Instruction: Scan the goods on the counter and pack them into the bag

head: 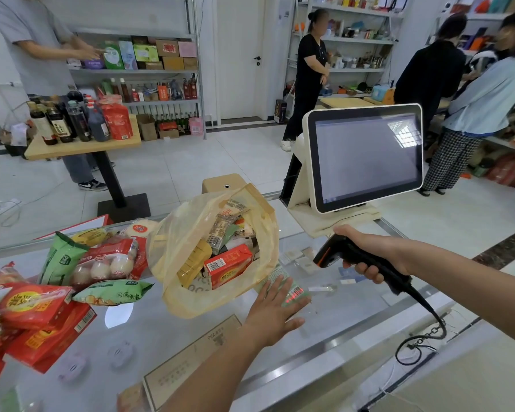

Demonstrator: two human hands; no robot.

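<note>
The left hand [275,307] is lying flat, fingers straight and spread, pressing a green packet [298,293] onto the glass counter [342,319]; red light is falling on its barcode just beside the fingertips. The right hand [372,257] is gripping a black scanner [336,251] by its handle, fingers curled round it, its head pointing down toward that packet. Just left of the packet a yellow plastic bag [191,301] is lying open, holding a red carton [228,264] among other packets. Further left, red boxes [51,331] and green pouches [113,294] are lying piled on the counter. A till screen [366,156] is standing behind.
</note>
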